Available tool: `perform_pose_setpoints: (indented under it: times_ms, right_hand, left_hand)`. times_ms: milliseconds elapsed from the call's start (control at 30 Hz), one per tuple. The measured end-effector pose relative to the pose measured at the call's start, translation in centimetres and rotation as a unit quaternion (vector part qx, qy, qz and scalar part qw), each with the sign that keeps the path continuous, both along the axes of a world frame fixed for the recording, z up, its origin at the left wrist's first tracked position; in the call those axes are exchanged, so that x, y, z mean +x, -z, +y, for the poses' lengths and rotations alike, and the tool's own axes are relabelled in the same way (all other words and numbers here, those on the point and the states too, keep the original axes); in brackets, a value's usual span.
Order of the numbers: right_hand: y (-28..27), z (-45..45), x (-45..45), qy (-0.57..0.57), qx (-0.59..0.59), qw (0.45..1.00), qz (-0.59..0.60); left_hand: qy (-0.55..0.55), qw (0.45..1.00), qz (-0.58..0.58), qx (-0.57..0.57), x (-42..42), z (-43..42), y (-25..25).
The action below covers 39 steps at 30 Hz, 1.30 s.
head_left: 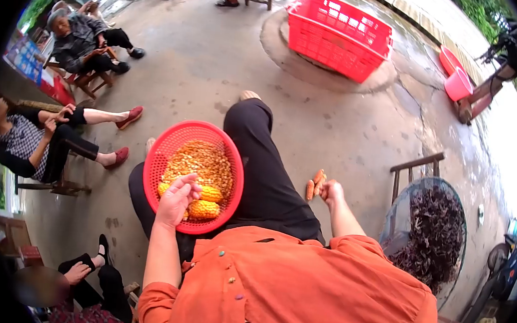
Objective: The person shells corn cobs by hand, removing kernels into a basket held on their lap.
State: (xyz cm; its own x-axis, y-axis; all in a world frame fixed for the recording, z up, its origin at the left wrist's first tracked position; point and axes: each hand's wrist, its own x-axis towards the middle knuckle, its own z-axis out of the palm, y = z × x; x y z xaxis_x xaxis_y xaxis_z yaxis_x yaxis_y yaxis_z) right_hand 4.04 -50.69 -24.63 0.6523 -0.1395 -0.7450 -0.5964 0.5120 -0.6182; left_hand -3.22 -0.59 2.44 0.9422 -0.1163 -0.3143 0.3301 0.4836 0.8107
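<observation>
A round red plastic basket rests on my lap, with loose yellow corn kernels inside. Yellow corn cobs full of kernels lie at its near side. My left hand is over these cobs, its fingers curled together; whatever they may hold is hidden. Off to the right, beside my knee, my right hand reaches down with bent fingers against one of several stripped, orange-brown corn cobs. These bare cobs are grouped low near the ground.
A red crate stands ahead on a round concrete slab. On the right, a mesh tray of dark dried plants sits by a wooden chair. A pink bucket is farther off. Several people sit on the left.
</observation>
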Motion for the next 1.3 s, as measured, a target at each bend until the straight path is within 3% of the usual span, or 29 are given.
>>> perform_pose_setpoints:
  times_ms: [100,133,233,300,400,533,600,700,767,867,900,1033,1100,1167,1233,1300]
  right_hand:
    - [1.5,0.0,-5.4,0.014,-0.092,0.990,0.107]
    - [2.3,-0.4,-6.0,-0.035,-0.112,0.985,0.128]
    - [2.0,-0.3,-6.0,0.053,-0.102,0.989,0.090]
    - [1.9,-1.4,-4.8,0.002,-0.099,0.992,0.083]
    - [2.0,-2.0,-3.4,-0.177,-0.261,0.944,0.095]
    - [1.5,-1.2,-2.1,-0.234,-0.271,0.925,0.131]
    - [1.9,-0.3,-2.3,-0.274,-0.282,0.916,0.077]
    - [0.7,1.7,-2.0,-0.180,-0.107,0.976,0.049]
    - [-4.0,3.8,-0.8,-0.218,-0.128,0.967,0.026]
    - [-7.9,6.4,4.1,-0.197,-0.182,0.946,-0.181]
    - [-13.1,8.3,5.8,-0.196,-0.209,0.928,-0.239]
    - [-30.5,18.4,8.3,-0.217,-0.223,0.792,-0.524]
    - [-35.0,23.2,6.5,-0.323,-0.331,0.659,-0.593]
    - [-35.1,27.4,5.2,-0.481,-0.283,0.549,-0.622]
    - [-32.0,30.6,4.4,-0.640,-0.358,0.330,-0.595]
    - [-30.5,33.1,2.7,-0.732,-0.413,0.219,-0.496]
  left_hand:
    - [-0.002,1.000,0.013,0.014,0.3,-0.2,-0.2]
    - [-0.002,1.000,0.016,0.018,0.3,-0.2,-0.3]
    - [-0.001,0.999,0.025,0.025,0.5,-0.2,-0.3]
    - [-0.005,0.999,0.027,0.027,0.5,-0.2,-0.4]
    - [-0.009,0.999,0.023,0.031,0.4,-0.3,-0.3]
    - [-0.015,1.000,0.004,0.021,0.2,-0.5,-0.5]
    - [-0.033,0.999,-0.013,-0.005,0.0,0.0,-0.4]
    - [-0.100,0.994,-0.036,-0.031,-0.1,1.6,-0.6]
    - [-0.141,0.987,-0.059,-0.038,0.0,2.7,-0.9]
    - [-0.208,0.975,-0.063,-0.035,0.0,4.0,-1.0]
    - [-0.226,0.972,-0.064,-0.032,-0.2,4.3,-1.0]
    - [-0.252,0.965,-0.068,-0.036,-0.2,4.9,-0.8]
    - [-0.261,0.964,-0.048,-0.037,-0.3,4.8,-0.6]
    - [-0.263,0.964,-0.042,-0.028,-0.4,4.6,-0.2]
    - [-0.258,0.964,-0.048,-0.033,-0.6,4.5,-0.4]
    - [-0.256,0.965,-0.048,-0.040,-0.7,4.5,-0.4]
